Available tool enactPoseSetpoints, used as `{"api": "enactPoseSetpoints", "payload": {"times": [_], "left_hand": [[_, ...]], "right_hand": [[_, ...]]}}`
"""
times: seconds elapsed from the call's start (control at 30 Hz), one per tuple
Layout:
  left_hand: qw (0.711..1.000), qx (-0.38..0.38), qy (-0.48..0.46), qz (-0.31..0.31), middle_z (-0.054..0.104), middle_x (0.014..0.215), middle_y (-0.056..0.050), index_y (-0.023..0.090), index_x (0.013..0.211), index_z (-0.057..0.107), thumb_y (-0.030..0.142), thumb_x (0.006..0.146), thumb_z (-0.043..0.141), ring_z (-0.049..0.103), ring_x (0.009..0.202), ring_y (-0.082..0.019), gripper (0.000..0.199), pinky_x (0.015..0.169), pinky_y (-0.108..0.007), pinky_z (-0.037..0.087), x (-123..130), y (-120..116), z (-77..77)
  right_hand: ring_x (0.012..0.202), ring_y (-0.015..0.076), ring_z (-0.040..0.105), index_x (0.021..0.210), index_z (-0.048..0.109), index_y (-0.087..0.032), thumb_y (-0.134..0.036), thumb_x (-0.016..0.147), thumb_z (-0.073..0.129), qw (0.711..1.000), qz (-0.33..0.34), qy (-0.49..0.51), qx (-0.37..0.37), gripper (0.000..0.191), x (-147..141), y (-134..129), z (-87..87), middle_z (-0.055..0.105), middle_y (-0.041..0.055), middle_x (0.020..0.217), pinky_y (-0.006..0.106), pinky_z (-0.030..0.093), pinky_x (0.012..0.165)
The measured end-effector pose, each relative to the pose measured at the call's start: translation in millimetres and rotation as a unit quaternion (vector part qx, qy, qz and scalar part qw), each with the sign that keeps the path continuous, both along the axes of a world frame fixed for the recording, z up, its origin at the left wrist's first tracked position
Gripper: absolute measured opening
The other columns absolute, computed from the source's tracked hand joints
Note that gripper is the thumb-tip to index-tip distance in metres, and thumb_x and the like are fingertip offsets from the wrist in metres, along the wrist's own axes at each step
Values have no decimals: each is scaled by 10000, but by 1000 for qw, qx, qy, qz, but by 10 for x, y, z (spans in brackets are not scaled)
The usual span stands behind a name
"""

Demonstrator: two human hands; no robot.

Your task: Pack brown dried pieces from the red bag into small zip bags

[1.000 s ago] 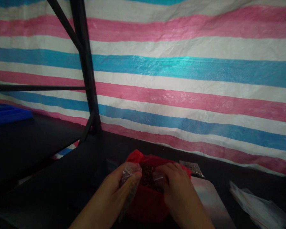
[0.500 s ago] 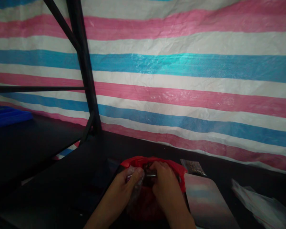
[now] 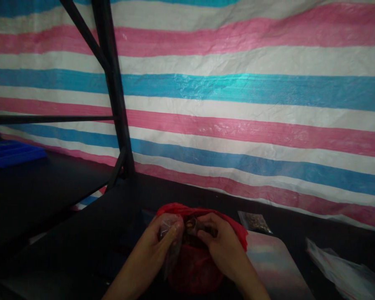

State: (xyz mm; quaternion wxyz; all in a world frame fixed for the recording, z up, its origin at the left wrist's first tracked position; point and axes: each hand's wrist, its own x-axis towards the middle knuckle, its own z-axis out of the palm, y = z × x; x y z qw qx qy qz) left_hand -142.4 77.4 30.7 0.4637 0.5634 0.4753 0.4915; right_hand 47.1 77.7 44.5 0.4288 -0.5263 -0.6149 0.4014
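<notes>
A red plastic bag [image 3: 195, 271] lies open at the bottom centre, with small dark items inside that are too dim to make out. At its left side my left hand [image 3: 162, 237] is closed on a clear plastic bag [image 3: 171, 254], which hangs down below the fingers. My right hand [image 3: 217, 235] is over the right part of the red bag's opening, its thumb and fingers pinched together at a small dark, shiny object [image 3: 192, 223]. The two hands are a short way apart.
Right of the red bag lie a pale reflective sheet [image 3: 278, 258] and a small clear packet of tiny parts [image 3: 255, 222]. Clear bags [image 3: 343, 266] rest farther right. A blue tray [image 3: 15, 153] is at far left, near a black metal frame [image 3: 115, 96]. Striped sheeting [image 3: 237, 112] hangs behind.
The dark bar-shaped object between my hands no longer shows. My right hand's fingers have opened out somewhat and turned, and my left hand has shifted slightly left with the clear bag.
</notes>
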Motion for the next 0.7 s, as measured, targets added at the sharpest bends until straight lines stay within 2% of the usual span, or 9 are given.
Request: {"api": "enactPoseSetpoints", "payload": {"times": [0.07,0.13,0.23,0.37,0.47,0.57,0.63,0.7], "left_hand": [[997,34,65,31,714,1036,-76,240,1015,754,545,884,694,678,1007,-294,336,963,-468,559,-8,5,20],[986,72,129,71,667,1215,-103,264,1018,780,461,827,728,608,1224,-361,279,1118,-574,471,9,22,-8],[973,111,180,93,576,1390,-107,290,1048,778,360,822,730,496,1395,-383,242,1188,-619,411,83,37,-106],[952,168,240,82,497,1498,-99,303,1125,737,269,918,684,459,1443,-358,216,1189,-602,432,191,-4,-138],[926,218,301,66,413,1591,-110,300,1204,700,260,931,703,380,1502,-385,276,1201,-616,409,246,-29,7],[903,259,340,35,380,1630,-107,303,1273,643,238,946,689,326,1539,-375,337,1219,-612,376,304,12,200],[896,281,343,12,403,1621,-98,306,1308,605,218,971,647,332,1539,-351,351,1230,-599,351,351,67,273],[901,288,324,-7,467,1568,-89,307,1337,570,209,989,610,382,1504,-329,364,1227,-580,346,393,120,270]], "right_hand": [[1029,232,792,993,717,-195,-137,851,603,999,8,43,-6,191,72,6,25,831,75,1059,343,593,930],[1075,252,785,1026,718,-202,-198,849,638,996,15,86,-7,195,145,4,57,831,84,1100,369,591,946],[1063,265,784,1052,728,-208,-280,845,689,992,30,125,3,223,199,-28,155,832,84,1097,388,595,933],[1003,228,774,1030,753,-231,-155,828,640,998,25,57,26,243,141,-105,364,820,41,1049,354,586,911],[958,195,760,1002,768,-249,-35,770,591,997,0,-27,71,362,87,-146,489,808,7,1011,315,572,893],[1071,178,744,1018,775,-262,10,764,546,984,-6,-66,163,437,103,-147,543,802,6,1135,288,557,947],[1158,176,726,1023,781,-262,14,791,521,970,-18,-89,225,445,145,-130,545,788,15,1228,288,540,1006],[1190,169,718,1041,786,-267,12,825,507,960,-18,-108,257,449,183,-113,538,779,16,1271,288,527,1041]]}}
